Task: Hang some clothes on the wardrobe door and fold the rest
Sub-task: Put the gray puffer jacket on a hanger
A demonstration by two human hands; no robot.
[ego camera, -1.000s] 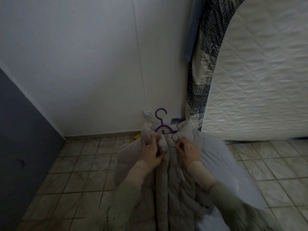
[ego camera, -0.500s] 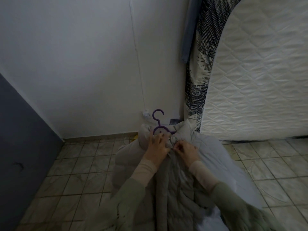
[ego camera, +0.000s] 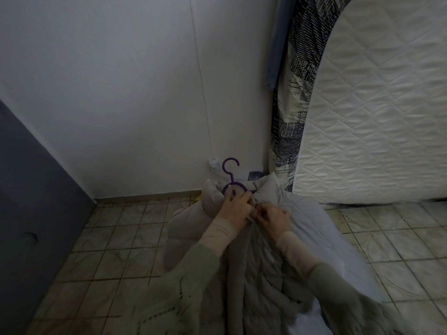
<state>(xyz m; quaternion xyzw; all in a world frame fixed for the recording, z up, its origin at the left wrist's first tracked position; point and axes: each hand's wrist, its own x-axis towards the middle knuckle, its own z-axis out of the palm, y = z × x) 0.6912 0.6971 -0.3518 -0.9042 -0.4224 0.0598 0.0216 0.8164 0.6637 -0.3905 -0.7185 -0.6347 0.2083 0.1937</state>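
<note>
Got the grey puffer jacket point(ego camera: 244, 269) on its purple hanger point(ego camera: 231, 180) over the tiled floor point(ego camera: 116, 238); left hand point(ego camera: 235, 210) and right hand point(ego camera: 273, 217) fingers both pinching the collar front.

The purple hanger point(ego camera: 231, 178) shows only its hook and neck above the quilted jacket point(ego camera: 254, 267) — its shoulders are buried inside the collar, and the jacket's lower part runs off the bottom edge. Just below the hanger, the left hand point(ego camera: 235, 209) and right hand point(ego camera: 273, 217) meet at the jacket's front, their fingertips sunk in the fabric, so whatever fastening they pinch is too small and blurred to tell. Right of the hanger, the mattress point(ego camera: 375, 105) is cut off by the top and right edges.
</note>
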